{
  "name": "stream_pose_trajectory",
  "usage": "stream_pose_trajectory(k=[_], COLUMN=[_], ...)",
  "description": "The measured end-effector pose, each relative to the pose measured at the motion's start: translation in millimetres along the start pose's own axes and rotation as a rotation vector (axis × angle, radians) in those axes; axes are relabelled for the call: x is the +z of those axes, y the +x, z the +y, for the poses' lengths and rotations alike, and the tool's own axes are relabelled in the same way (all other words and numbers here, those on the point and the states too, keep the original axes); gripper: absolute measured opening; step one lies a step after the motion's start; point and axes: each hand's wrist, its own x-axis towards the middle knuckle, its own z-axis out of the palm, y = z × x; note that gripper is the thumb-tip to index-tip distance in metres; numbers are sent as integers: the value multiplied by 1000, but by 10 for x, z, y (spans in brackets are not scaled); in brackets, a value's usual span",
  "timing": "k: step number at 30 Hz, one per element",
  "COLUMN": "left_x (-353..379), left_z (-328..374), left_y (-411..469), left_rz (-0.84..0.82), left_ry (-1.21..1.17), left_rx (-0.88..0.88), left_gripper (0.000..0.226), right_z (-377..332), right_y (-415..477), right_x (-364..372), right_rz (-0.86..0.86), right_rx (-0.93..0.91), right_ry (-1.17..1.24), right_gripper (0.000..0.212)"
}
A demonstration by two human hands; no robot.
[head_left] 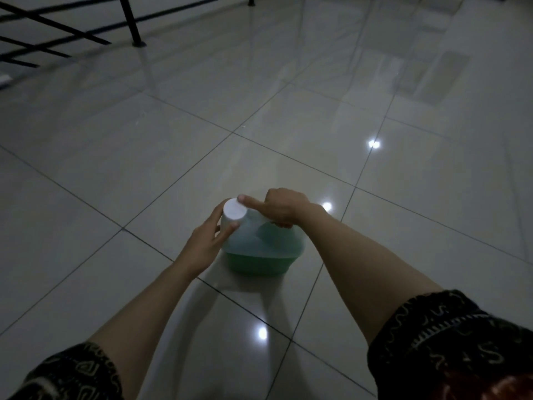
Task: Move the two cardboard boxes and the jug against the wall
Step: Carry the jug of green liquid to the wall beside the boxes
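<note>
While standing upright on the glossy tiled floor (pixel 288 116), jug (pixel 264 249) of green liquid gets both hands. Right hand (pixel 284 207) clamped round the handle, forefinger out to the white cap (pixel 234 209). Left hand (pixel 209 241) cupped on the neck, grip closed.

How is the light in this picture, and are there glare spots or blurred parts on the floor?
Head view: dim overall; the glossy tiled floor carries small bright glare spots and pale reflections at upper right; the black railing at upper left is motion-blurred; the jug with its white cap and both hands, left hand and right hand, look fairly sharp.
</note>
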Motion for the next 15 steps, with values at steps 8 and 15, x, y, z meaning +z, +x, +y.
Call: stream_pose_trajectory(k=[8,15], left_x=[326,775], left_z=[450,1173], left_y=[1,-76], left_rz=[-108,-406], left_ry=[-5,44], left_rx=[-110,-111], left_gripper=[54,47], right_z=[302,856], right_y=[-471,-1338], right_x=[122,-169], right_rz=[159,159], right_rx=[225,466], right_ry=[115,263], right_gripper=[74,73])
